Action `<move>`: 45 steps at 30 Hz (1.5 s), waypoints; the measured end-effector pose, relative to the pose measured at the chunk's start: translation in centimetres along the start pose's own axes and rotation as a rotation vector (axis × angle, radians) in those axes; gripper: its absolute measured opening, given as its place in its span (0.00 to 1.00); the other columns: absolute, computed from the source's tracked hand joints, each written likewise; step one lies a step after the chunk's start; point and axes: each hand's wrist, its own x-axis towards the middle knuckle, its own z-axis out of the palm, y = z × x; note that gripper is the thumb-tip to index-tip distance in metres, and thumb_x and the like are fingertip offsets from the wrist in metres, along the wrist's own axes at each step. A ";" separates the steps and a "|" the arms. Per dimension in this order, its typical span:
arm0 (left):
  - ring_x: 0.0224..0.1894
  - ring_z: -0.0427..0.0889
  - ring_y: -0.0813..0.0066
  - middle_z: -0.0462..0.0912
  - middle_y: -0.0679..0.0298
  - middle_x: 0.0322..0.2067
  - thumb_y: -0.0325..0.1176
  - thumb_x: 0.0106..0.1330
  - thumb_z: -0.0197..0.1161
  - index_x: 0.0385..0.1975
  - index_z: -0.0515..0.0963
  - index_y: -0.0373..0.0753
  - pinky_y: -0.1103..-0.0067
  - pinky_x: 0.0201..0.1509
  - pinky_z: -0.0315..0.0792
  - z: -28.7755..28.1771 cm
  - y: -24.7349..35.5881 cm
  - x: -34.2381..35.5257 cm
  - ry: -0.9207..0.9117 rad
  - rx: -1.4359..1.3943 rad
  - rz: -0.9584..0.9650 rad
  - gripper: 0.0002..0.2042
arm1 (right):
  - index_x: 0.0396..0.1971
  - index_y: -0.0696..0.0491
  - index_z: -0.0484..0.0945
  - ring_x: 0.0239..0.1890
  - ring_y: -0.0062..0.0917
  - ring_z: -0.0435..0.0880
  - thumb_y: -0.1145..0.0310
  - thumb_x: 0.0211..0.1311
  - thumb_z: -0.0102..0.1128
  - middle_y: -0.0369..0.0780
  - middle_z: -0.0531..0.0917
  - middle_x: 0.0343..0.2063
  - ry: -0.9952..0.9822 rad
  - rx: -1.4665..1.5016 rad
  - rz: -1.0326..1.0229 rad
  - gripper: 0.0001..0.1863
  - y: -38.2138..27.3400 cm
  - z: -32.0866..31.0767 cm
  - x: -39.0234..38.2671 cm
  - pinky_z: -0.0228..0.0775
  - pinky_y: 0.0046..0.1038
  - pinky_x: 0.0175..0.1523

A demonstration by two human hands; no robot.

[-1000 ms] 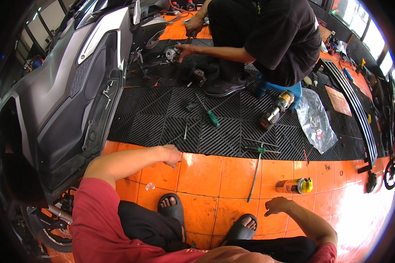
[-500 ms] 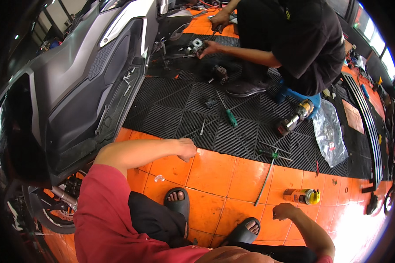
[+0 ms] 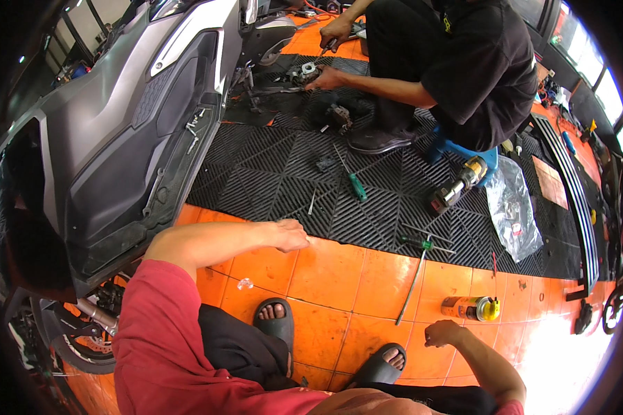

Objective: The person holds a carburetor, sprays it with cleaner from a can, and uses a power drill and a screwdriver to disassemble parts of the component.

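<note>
My left hand (image 3: 292, 236) hangs over the front edge of the black ribbed mat (image 3: 256, 166), its fingers curled and nothing visible in them. My right hand (image 3: 444, 333) is loosely closed above the orange tiles, apart from the spray can (image 3: 469, 308) with a yellow top that lies on its side. Between them, a long T-handle wrench (image 3: 412, 287) with a green middle lies across mat edge and tiles. A green-handled screwdriver (image 3: 357, 187) and a thin metal piece (image 3: 313, 201) rest on the mat beyond my left hand.
A grey scooter (image 3: 118, 138) stands at left, small bolts on its footboard. Opposite, a co-worker (image 3: 457, 83) sits on a blue stool, one hand on a metal part (image 3: 306, 72). A cordless impact wrench (image 3: 458, 185) and a plastic bag (image 3: 513, 211) lie at right.
The whole view has shifted slightly, with things sitting a little further left. My hands keep nearly the same pose. The co-worker's upper hand has moved slightly toward the metal part.
</note>
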 end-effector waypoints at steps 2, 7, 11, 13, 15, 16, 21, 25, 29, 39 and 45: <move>0.30 0.85 0.51 0.84 0.54 0.25 0.30 0.59 0.59 0.22 0.76 0.37 0.61 0.31 0.77 0.4 -0.4 0.1 -0.013 -0.015 0.030 0.06 | 0.33 0.49 0.89 0.39 0.38 0.88 0.51 0.61 0.62 0.40 0.88 0.28 0.045 0.058 -0.031 0.17 -0.2 -0.4 -0.7 0.79 0.42 0.45; 0.43 0.85 0.54 0.87 0.54 0.36 0.29 0.61 0.58 0.28 0.83 0.39 0.62 0.45 0.77 -0.7 0.3 0.2 -0.127 -0.137 -0.144 0.07 | 0.39 0.48 0.89 0.43 0.39 0.88 0.48 0.60 0.64 0.41 0.89 0.34 0.034 0.066 -0.006 0.19 -0.4 -0.4 -1.2 0.79 0.43 0.47; 0.59 0.75 0.62 0.83 0.61 0.48 0.35 0.65 0.58 0.37 0.85 0.44 0.60 0.63 0.64 0.1 -0.4 -0.2 -0.130 0.246 0.124 0.09 | 0.40 0.48 0.88 0.46 0.39 0.87 0.47 0.60 0.64 0.42 0.89 0.38 0.092 0.048 -0.051 0.20 0.4 0.7 -0.5 0.78 0.44 0.49; 0.65 0.68 0.63 0.80 0.64 0.54 0.36 0.67 0.57 0.41 0.85 0.45 0.59 0.68 0.57 2.0 -0.8 -0.7 -0.179 0.290 0.085 0.11 | 0.43 0.46 0.86 0.45 0.35 0.87 0.46 0.58 0.66 0.38 0.89 0.36 0.053 0.026 -0.023 0.21 -0.1 0.1 -0.4 0.78 0.40 0.48; 0.61 0.75 0.61 0.83 0.62 0.50 0.35 0.66 0.60 0.45 0.84 0.43 0.61 0.68 0.60 2.4 -1.1 -0.9 -0.148 0.314 0.092 0.12 | 0.45 0.44 0.85 0.46 0.34 0.87 0.45 0.57 0.67 0.37 0.89 0.39 0.041 0.000 0.000 0.22 0.1 0.4 -0.3 0.77 0.39 0.50; 0.57 0.77 0.60 0.84 0.60 0.48 0.35 0.65 0.61 0.45 0.84 0.42 0.61 0.67 0.63 0.8 -0.5 -0.5 -0.244 0.212 0.016 0.12 | 0.43 0.46 0.86 0.46 0.36 0.87 0.46 0.58 0.66 0.39 0.89 0.39 0.048 0.018 -0.003 0.22 0.1 0.6 -0.7 0.77 0.41 0.50; 0.44 0.85 0.51 0.86 0.53 0.34 0.31 0.56 0.65 0.35 0.83 0.39 0.59 0.61 0.71 -2.0 0.5 -0.5 -0.346 -0.102 -0.115 0.08 | 0.40 0.51 0.88 0.45 0.40 0.87 0.47 0.60 0.65 0.42 0.89 0.37 0.077 0.038 -0.026 0.22 0.2 0.7 -1.1 0.78 0.43 0.49; 0.52 0.81 0.51 0.86 0.53 0.34 0.29 0.57 0.62 0.30 0.81 0.38 0.58 0.63 0.69 -1.1 0.8 -0.6 -0.099 -0.062 -0.047 0.04 | 0.39 0.51 0.88 0.44 0.39 0.88 0.47 0.60 0.65 0.42 0.89 0.36 0.116 0.053 -0.017 0.22 0.4 1.2 -1.1 0.78 0.44 0.49; 0.61 0.74 0.52 0.85 0.52 0.35 0.29 0.61 0.59 0.31 0.82 0.39 0.60 0.68 0.64 -0.8 0.1 0.0 0.060 0.029 0.121 0.06 | 0.39 0.51 0.87 0.45 0.39 0.87 0.46 0.59 0.66 0.42 0.89 0.36 0.070 0.066 -0.003 0.22 0.7 1.2 -1.2 0.78 0.43 0.48; 0.48 0.84 0.50 0.86 0.51 0.35 0.46 0.71 0.56 0.36 0.86 0.36 0.59 0.65 0.68 -3.9 -1.0 -0.1 -0.232 -0.106 -0.256 0.19 | 0.40 0.49 0.87 0.46 0.38 0.87 0.46 0.58 0.66 0.40 0.89 0.36 0.057 0.077 0.005 0.22 1.3 2.0 -0.6 0.78 0.43 0.50; 0.41 0.84 0.49 0.86 0.53 0.31 0.48 0.64 0.65 0.31 0.86 0.37 0.59 0.55 0.74 -3.4 -10.3 1.1 0.220 0.152 -0.291 0.18 | 0.44 0.47 0.86 0.46 0.38 0.87 0.45 0.57 0.66 0.40 0.89 0.34 -0.002 0.228 0.034 0.23 1.4 1.3 -0.8 0.76 0.42 0.52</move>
